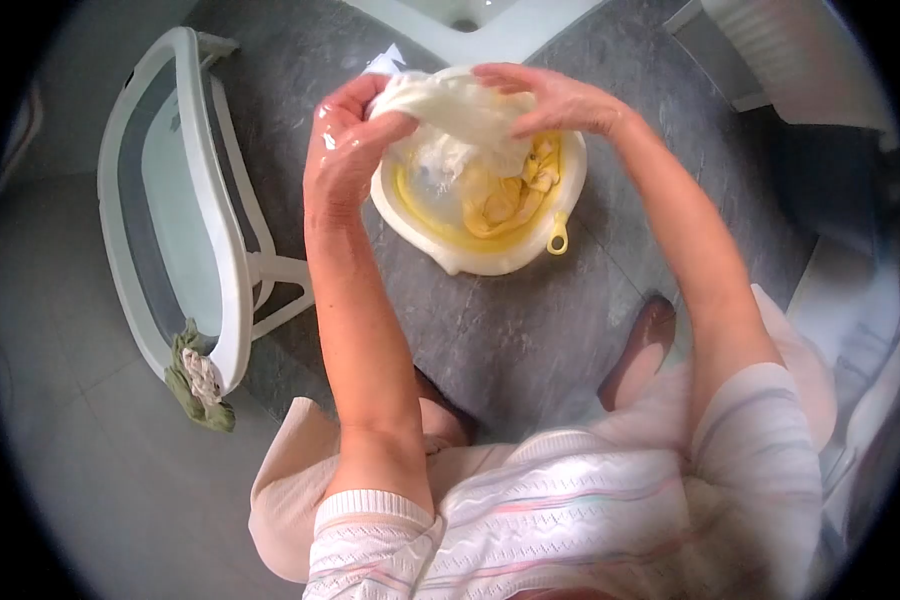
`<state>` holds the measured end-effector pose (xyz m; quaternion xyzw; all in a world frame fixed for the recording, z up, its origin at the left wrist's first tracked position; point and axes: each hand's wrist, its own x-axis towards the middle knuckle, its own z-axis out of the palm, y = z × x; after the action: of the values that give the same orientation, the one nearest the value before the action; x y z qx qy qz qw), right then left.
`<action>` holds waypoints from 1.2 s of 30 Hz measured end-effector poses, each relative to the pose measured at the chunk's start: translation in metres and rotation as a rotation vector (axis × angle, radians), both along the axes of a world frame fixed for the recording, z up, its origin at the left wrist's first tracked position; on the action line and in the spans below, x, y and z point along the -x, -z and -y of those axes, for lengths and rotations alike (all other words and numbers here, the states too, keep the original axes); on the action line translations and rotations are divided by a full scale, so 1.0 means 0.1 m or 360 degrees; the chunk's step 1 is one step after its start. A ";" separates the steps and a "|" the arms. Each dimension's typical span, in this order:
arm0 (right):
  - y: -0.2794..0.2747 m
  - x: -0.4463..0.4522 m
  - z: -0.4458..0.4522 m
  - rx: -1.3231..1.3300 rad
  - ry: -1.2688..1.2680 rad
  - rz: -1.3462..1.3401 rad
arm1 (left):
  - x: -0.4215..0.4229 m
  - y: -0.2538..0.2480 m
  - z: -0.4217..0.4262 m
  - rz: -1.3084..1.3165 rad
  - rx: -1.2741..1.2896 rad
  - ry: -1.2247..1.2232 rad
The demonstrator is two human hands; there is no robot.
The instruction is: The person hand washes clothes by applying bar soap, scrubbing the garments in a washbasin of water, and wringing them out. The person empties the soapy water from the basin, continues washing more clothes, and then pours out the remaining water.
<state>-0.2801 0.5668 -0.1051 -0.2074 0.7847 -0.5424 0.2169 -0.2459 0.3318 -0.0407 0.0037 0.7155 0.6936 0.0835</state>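
On my left, a green cloth (182, 388) and a beige cloth (202, 378) hang bunched over the near end of a foldable bathtub (232, 320), out of the water; whether they are finished, I can't tell. My wet left hand (342, 140) pinches one end of the white cloth (455, 112) between thumb and fingers. It sags between my hands above the round basin (490, 264); work on it looks under way, not done. Whether its lower folds touch the water is unclear. Under its right side, a yellow cloth (510, 205) lies crumpled in the basin, so I judge that one is left. My right hand (562, 103) has fingers and thumb closed on the white cloth's other end.
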 end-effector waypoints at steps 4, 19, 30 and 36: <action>-0.31 -0.21 0.45 0.0156 -0.0180 -0.0031 | -0.01 -0.22 -0.13 -0.0286 -0.0901 0.0181; 0.89 -0.50 0.64 -0.1287 0.0309 -0.0844 | -0.33 1.72 -0.21 0.0250 0.0716 -0.0209; 0.08 -0.64 1.04 -0.0346 0.0052 -0.0676 | -0.31 1.49 -0.09 0.0971 -0.1724 -0.0309; 0.44 -0.59 1.10 -0.0620 0.0509 -0.0319 | -0.46 1.64 -0.44 0.0868 -0.1426 -0.1050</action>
<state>-0.2213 0.4566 -0.1493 -0.0878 0.9145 -0.3855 0.0856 -0.1996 0.3757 -0.2047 -0.3604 0.2710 0.8919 0.0348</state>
